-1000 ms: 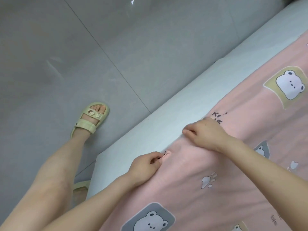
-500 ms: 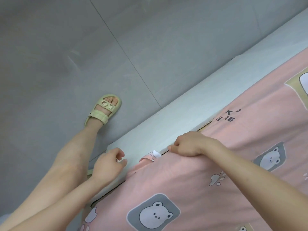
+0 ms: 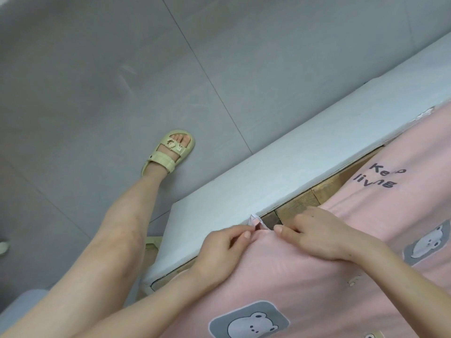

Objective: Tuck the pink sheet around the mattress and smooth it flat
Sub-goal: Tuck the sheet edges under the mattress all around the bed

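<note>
Pink bear-print cotton sheet (image 3: pixel 317 284): cut off right and bottom. Pale object at left edge (image 3: pixel 3 247): cropped, unidentifiable.

Grey tiled floor (image 3: pixel 97 69), wooden bed boards (image 3: pixel 329 184)

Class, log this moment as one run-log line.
step: tucking | left hand: pinching pink sheet edge | right hand: pressing sheet | wooden slats: exposed

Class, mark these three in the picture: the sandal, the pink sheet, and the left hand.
sandal (image 3: pixel 170 152): head view, on its front strap.
pink sheet (image 3: pixel 292 276): head view, on plain fabric below the hands.
left hand (image 3: pixel 220 250): head view, on its back.
</note>
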A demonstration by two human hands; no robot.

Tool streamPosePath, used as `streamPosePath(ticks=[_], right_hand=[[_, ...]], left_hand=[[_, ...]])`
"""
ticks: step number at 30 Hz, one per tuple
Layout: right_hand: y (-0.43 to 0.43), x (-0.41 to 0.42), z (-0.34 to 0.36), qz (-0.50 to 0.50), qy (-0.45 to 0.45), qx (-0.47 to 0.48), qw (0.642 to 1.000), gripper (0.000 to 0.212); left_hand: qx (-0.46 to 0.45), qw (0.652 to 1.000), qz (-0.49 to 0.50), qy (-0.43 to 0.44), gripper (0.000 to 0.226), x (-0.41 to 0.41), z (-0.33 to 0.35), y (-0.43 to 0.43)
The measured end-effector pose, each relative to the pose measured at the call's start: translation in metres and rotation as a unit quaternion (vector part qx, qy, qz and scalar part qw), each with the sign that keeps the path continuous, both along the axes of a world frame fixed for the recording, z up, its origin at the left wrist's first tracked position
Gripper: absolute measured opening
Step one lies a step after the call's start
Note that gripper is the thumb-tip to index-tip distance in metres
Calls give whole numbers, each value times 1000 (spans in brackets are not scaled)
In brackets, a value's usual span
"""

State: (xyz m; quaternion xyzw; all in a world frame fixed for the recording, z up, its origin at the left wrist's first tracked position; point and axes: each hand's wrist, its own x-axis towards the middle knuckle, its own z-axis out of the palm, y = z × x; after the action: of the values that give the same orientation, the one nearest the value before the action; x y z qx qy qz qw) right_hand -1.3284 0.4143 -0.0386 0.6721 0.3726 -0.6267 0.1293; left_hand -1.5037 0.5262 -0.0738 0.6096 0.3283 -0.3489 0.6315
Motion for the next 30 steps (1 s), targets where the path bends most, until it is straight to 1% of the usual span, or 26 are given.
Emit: streamPosePath(ticks=[1,2,3,4,5,6,7,9,11,12,14,15,16,18,20,21,23,24,26,27,29,30], right_hand=[[-1,0,1,-2,2,0,1000,54],[-3,-1,3,-8,7,-3,1000,53],[-3,-2,5,-14,13,-7,1000,53],[-3,-1,6,-19,16,-7,1000,52],[-3,-1,7,-21,18,-6,1000,52],[-2,0,7,-21,19,-7,1000,53],[0,1,6,-24,19,-10,1000,53],[4,2,1,-41,16,-14,999,54],[5,3,-12,-77,0,-11,997,54],[4,3,-20,-91,-16,-6,996,54],[3,3,-34,-81,-48,1,996,55],[4,2,-41,-70,-59,2,996,56],[4,2,-46,-65,-68,4,996,57],[5,2,-55,-75,-90,22,993,58],[3,4,-58,-81,-134,62,986,56],[0,6,-56,-83,-165,92,979,54],[-9,15,-50,-85,-242,161,953,51],[-16,23,-45,-82,-289,188,935,50],[-38,49,-35,-75,-372,218,899,50],[-52,65,-31,-65,-400,217,888,50],[-76,96,-24,-31,-431,196,880,51],[-86,111,-23,-18,-435,184,881,52]], left_hand=[[-34,998,-48,30,47,0,-1,-4],[-86,989,-85,83,59,1,-4,-8],[-162,972,-78,148,69,2,-12,-12],[-246,946,-46,208,78,5,-20,-16],[-323,913,-25,246,84,7,-31,-20],[-383,883,-30,268,86,12,-40,-21],[-404,867,-63,286,87,16,-47,-22],[-383,862,-131,306,96,21,-56,-23],[-359,869,-164,298,103,15,-75,-26],[-351,873,-160,299,104,8,-91,-29],[-335,870,-157,327,109,-2,-101,-23],[-325,871,-149,337,106,0,-97,-16],[-312,878,-140,335,96,5,-87,-7],[-284,902,-127,300,79,16,-64,11],[-258,933,-92,233,71,22,-47,24],[-253,943,-66,207,66,25,-39,27],[-238,957,-38,162,57,31,-28,23],[-216,966,-38,134,52,36,-29,15],[-158,983,-58,70,41,58,-28,-1],[-128,989,-75,30,37,73,-27,-10],[-76,987,-124,-72,32,105,-23,-30],[-60,982,-143,-108,32,121,-22,-39]])
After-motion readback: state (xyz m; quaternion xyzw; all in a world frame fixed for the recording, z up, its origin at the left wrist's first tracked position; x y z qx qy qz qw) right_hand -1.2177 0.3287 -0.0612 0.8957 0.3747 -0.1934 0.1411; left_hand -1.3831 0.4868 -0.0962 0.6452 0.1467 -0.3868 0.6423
